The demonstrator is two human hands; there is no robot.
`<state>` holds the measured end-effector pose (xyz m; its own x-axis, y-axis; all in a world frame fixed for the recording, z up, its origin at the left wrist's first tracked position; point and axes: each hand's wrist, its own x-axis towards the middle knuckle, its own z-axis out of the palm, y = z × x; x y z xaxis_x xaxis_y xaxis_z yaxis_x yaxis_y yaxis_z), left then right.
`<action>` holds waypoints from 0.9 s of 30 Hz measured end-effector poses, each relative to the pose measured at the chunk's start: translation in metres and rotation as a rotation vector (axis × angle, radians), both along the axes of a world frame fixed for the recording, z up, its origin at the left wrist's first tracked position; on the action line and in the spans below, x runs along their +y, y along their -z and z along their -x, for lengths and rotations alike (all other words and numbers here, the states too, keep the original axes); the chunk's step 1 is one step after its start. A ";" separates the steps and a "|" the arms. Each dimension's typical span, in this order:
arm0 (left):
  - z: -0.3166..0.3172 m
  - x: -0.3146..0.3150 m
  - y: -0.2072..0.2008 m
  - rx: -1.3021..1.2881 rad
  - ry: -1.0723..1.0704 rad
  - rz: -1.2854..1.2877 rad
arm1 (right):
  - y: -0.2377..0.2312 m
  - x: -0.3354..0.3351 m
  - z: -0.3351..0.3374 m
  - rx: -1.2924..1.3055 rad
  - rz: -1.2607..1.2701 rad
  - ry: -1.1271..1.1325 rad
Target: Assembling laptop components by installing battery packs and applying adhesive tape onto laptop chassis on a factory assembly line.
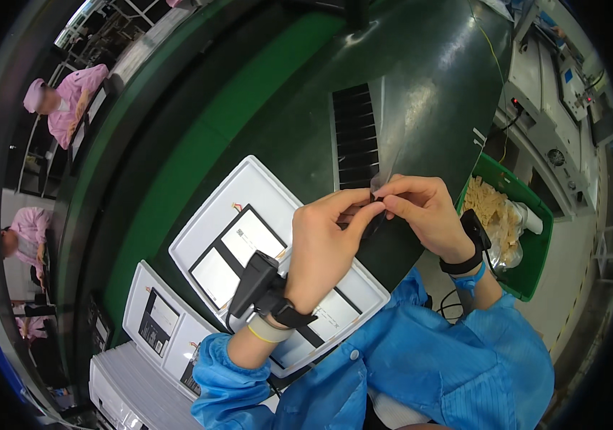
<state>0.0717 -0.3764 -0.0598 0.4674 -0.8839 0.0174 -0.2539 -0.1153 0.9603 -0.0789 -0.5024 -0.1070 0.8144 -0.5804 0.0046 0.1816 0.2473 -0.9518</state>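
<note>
My left hand [326,231] and my right hand [425,213] meet over the dark green table, thumbs and fingertips pinched together. Between them is a small black piece with clear film, mostly covered by the fingers. Just beyond lies a clear backing sheet [390,107] bearing a column of black strips [355,132]. Under my left forearm sits a white tray [229,188] with flat black-and-white rectangular packs [250,235], each with a small orange tab. My left wrist and forearm hide part of the tray.
Another white tray [139,283] with similar packs stands at the lower left, beside a stack of white trays [116,383]. A green bin [534,266] holding tan scraps [489,208] is at the right, near grey machinery [547,115]. Co-workers in pink sit across the line.
</note>
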 end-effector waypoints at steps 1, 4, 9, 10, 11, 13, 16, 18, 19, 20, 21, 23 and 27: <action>-0.004 0.001 -0.001 0.068 0.028 -0.038 | -0.002 0.001 0.000 0.016 0.044 -0.006; -0.007 0.005 0.012 0.066 0.014 -0.028 | -0.011 0.007 -0.004 0.058 0.193 0.025; -0.033 0.015 0.012 0.306 -0.217 0.233 | 0.003 0.008 0.000 0.046 0.076 0.303; -0.047 0.024 0.002 0.248 -0.233 0.284 | 0.007 0.003 0.006 0.106 0.122 0.343; -0.061 0.032 -0.012 0.188 -0.242 0.335 | 0.012 -0.004 0.011 0.164 0.170 0.390; -0.083 0.064 -0.032 0.016 -0.216 0.325 | 0.018 -0.009 0.014 0.318 0.424 0.493; -0.102 0.120 -0.037 -0.409 -0.193 0.206 | 0.019 -0.012 0.011 0.608 1.015 0.572; -0.101 0.147 -0.040 -0.675 -0.167 0.081 | 0.014 -0.014 0.000 0.632 1.231 0.705; -0.104 0.153 -0.036 -0.828 -0.133 0.097 | 0.003 -0.010 -0.009 0.631 1.228 0.699; -0.104 0.160 -0.036 -0.899 -0.106 0.102 | -0.011 0.000 -0.021 0.509 1.155 0.562; -0.104 0.164 -0.036 -0.969 -0.077 0.109 | -0.025 0.012 -0.033 0.390 1.079 0.428; -0.105 0.163 -0.030 -0.970 -0.073 0.144 | -0.044 0.041 -0.062 0.253 0.442 -0.121; -0.117 0.161 -0.012 -1.017 -0.015 0.278 | -0.063 0.074 -0.120 0.239 0.131 -0.654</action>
